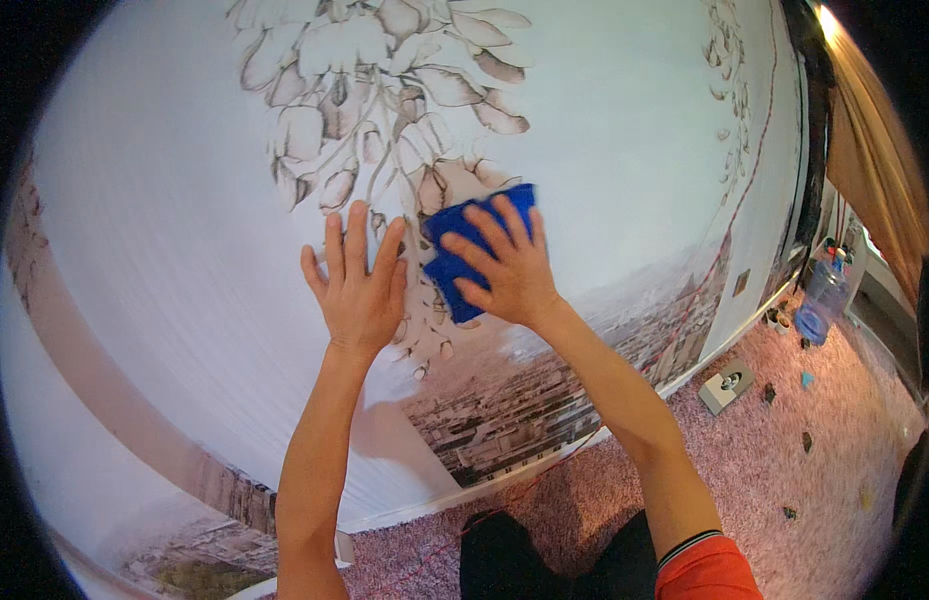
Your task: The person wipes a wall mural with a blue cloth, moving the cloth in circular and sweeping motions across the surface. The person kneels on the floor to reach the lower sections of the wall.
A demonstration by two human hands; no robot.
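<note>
A wall covering printed with brown-outlined blossoms and a town scene fills most of the head view. My left hand lies on it with the fingers apart, just below the blossoms, and holds nothing. To its right, my right hand presses a blue cloth against the printed surface, its fingers spread over the cloth. The cloth's edges show above, left of and below the hand; the part under the palm is hidden.
A white baseboard runs along the wall's foot above a pinkish carpet. A grey box and small scraps lie on it. At right stand a large clear blue water bottle and a tan curtain. A thin red cord crosses the wall.
</note>
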